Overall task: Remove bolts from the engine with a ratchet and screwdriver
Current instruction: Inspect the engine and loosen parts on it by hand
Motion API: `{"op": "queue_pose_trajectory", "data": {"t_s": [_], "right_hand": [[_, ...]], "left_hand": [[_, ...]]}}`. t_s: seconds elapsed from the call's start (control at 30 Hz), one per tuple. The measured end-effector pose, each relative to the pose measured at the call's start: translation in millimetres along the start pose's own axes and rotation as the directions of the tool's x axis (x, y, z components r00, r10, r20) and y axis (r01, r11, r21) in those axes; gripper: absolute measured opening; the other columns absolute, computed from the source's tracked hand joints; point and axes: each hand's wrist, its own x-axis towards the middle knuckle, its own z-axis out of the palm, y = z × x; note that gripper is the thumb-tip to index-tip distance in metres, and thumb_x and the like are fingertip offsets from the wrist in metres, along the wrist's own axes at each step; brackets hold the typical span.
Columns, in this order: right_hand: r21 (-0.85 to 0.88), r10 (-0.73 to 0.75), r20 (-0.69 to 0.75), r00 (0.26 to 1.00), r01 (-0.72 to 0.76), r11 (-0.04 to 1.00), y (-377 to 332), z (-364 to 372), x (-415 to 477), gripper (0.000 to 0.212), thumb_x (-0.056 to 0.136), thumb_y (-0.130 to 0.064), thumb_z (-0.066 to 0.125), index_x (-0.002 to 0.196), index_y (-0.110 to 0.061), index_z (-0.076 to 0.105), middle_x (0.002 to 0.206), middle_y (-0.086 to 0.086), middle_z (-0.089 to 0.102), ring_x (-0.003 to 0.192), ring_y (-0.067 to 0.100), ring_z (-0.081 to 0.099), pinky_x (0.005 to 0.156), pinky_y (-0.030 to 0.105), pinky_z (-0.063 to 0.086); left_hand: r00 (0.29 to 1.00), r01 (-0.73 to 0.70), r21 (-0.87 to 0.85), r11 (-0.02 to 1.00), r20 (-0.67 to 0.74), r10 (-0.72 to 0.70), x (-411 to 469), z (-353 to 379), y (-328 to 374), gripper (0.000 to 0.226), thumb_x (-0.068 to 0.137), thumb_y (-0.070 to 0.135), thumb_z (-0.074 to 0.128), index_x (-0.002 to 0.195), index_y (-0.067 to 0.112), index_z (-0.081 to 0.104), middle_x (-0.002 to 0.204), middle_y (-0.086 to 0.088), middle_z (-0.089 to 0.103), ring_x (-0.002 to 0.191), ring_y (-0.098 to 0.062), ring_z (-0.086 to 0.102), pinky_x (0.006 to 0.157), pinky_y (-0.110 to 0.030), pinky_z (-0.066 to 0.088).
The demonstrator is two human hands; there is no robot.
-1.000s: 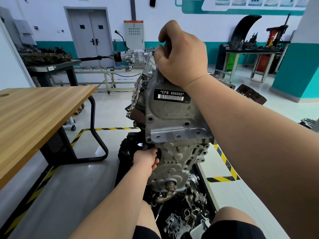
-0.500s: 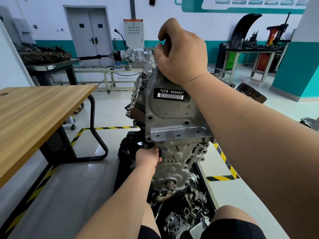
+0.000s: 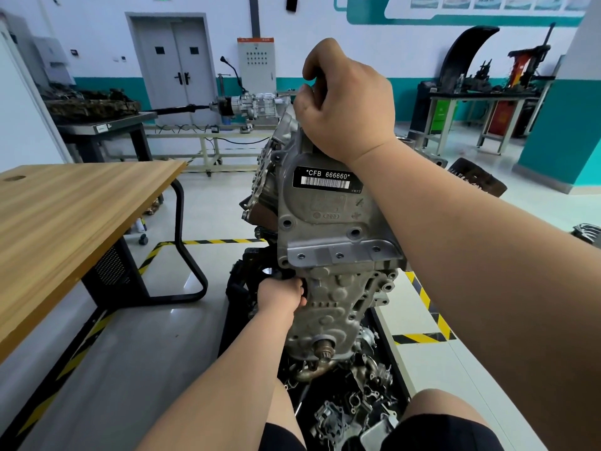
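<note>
A grey aluminium engine (image 3: pixel 328 219) stands upright in front of me, with a black label reading CFB 666660 (image 3: pixel 327 179) on its cover. My right hand (image 3: pixel 344 105) sits on the engine's top, its fingers curled over the upper edge; what lies under the fingers is hidden. Low on the engine's left side, my left hand (image 3: pixel 281 292) grips a dark part whose shape I cannot make out. No ratchet or screwdriver shows plainly. Empty bolt holes dot the cover flange (image 3: pixel 338 255).
A black tray (image 3: pixel 387 323) under the engine holds several loose metal parts (image 3: pixel 351 408). A wooden table (image 3: pixel 65 209) stands close on my left. Yellow-black floor tape (image 3: pixel 422 336) runs to the right. Workbenches (image 3: pixel 487 102) and a gearbox (image 3: pixel 257 105) stand at the back.
My left hand has shifted slightly up and in against the engine's side. My right hand stays on the top edge.
</note>
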Motion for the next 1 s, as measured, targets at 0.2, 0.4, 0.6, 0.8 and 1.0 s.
{"op": "queue_pose_trajectory", "data": {"t_s": [0.2,0.4,0.6,0.8,1.0], "right_hand": [[-0.03,-0.024,-0.026,0.999,0.024,0.999,2,3,-1,0.029,0.088,-0.032,0.046,0.108,-0.013,0.056,0.075,-0.008,0.052,0.068,0.017,0.046,0.063,0.028,0.033],[-0.094,-0.107,-0.085,0.991,0.099,0.991,2,8,-1,0.026,0.085,-0.03,0.047,0.098,-0.011,0.058,0.074,0.011,0.061,0.069,0.033,0.056,0.059,0.032,0.031],[-0.338,-0.248,0.09,0.965,0.264,0.903,0,13,3,0.024,0.09,-0.026,0.05,0.097,-0.003,0.056,0.083,0.019,0.068,0.086,0.038,0.06,0.062,0.038,0.037],[-0.424,-0.14,0.198,0.97,0.214,0.88,-22,20,-16,0.026,0.087,-0.007,0.045,0.108,0.002,0.059,0.108,0.023,0.062,0.105,0.038,0.052,0.096,0.046,0.032],[-0.261,-0.101,0.244,0.965,0.165,0.951,-47,16,-75,0.039,0.082,-0.016,0.059,0.12,-0.005,0.059,0.127,0.016,0.054,0.129,0.037,0.041,0.116,0.055,0.014]], "left_hand": [[0.97,-0.227,0.167,0.959,-0.043,0.237,-14,-1,-2,0.02,0.085,0.017,0.058,0.065,0.019,0.055,0.071,-0.003,0.063,0.081,-0.038,0.066,0.074,-0.041,0.055],[0.922,-0.383,0.309,0.87,0.073,0.38,-31,-42,15,0.02,0.088,0.021,0.056,0.068,0.02,0.06,0.068,0.0,0.065,0.079,-0.032,0.066,0.065,-0.034,0.052],[0.856,-0.431,0.517,0.74,-0.025,0.516,-48,-132,50,0.011,0.089,0.023,0.057,0.086,0.022,0.067,0.077,0.008,0.062,0.08,-0.017,0.06,0.064,-0.02,0.04],[0.866,-0.396,0.586,0.707,-0.018,0.5,-65,-156,57,0.012,0.088,0.025,0.061,0.093,0.018,0.069,0.084,0.004,0.066,0.084,-0.02,0.063,0.071,-0.024,0.046],[0.852,-0.498,0.533,0.684,0.153,0.501,-76,-115,42,0.012,0.087,0.028,0.063,0.075,0.028,0.064,0.071,0.011,0.063,0.073,-0.014,0.06,0.065,-0.023,0.042]]}}
